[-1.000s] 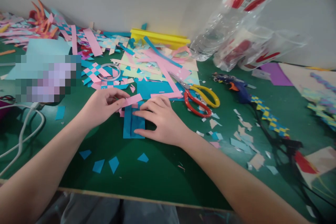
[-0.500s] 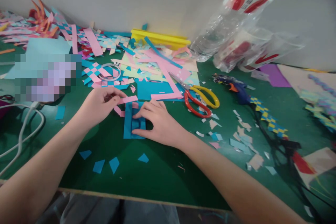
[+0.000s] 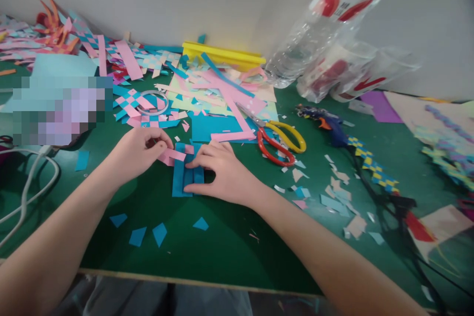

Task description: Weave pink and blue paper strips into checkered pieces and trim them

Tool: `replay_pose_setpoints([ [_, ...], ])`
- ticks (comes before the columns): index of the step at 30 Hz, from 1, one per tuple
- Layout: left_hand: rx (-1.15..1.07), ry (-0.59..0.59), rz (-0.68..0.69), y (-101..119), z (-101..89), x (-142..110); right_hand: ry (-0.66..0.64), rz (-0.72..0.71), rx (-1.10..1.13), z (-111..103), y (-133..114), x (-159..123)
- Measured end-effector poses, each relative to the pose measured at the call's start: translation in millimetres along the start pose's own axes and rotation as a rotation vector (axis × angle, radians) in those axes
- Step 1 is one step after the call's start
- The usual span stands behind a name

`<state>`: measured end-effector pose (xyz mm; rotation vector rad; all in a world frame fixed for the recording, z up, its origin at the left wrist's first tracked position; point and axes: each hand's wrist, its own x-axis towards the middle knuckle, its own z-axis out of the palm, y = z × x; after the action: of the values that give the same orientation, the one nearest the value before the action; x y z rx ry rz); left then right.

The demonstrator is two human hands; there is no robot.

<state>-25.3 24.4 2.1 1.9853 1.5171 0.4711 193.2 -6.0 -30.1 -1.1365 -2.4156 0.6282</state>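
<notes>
Head view, looking down on a green tabletop [image 3: 229, 247] littered with paper scraps. Just left of frame centre lie the blue strips [image 3: 182, 180], side by side and upright in the picture. The left hand [image 3: 135, 153] pinches the pink strip [image 3: 171, 155] at its left end, fingers closed narrow on it, the strip lying across the top of the blue ones. The right hand [image 3: 222, 173] lies flat over the blue strips' right side, fingers spread and pressing down, gripping nothing. Right of the hands, scissors [image 3: 277, 140] with a red and a yellow handle lie on the tabletop. Upper right, clear plastic bottles [image 3: 326, 24] lean against the wall. A tape ring [image 3: 152, 102] sits in the paper pile above the left hand.
</notes>
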Motion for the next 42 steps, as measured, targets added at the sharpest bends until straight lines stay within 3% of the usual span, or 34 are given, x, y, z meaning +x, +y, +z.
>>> replay_pose_setpoints([
  [10,-0.119,-0.073,0.026,-2.6,-6.0,-0.7,0.013,0.005,-0.035,3.4,-1.9,2.2],
  [15,-0.03,-0.11,0.052,-8.8,-6.5,0.4,0.023,-0.008,-0.042,1.9,-0.1,2.2],
  [19,0.087,-0.11,0.084,-12.7,-8.6,0.6,0.004,0.021,0.038,0.3,4.1,2.9],
  [23,0.069,-0.137,0.091,-12.4,-12.1,-0.8,-0.004,0.051,0.118,0.0,7.5,3.8],
  [30,0.012,-0.249,0.078,-11.3,-6.6,-2.6,0.089,0.05,0.194,2.6,7.9,5.3],
  [42,-0.055,-0.225,0.055,-5.2,-2.4,-4.6,0.159,0.097,0.221,5.2,5.9,5.9],
])
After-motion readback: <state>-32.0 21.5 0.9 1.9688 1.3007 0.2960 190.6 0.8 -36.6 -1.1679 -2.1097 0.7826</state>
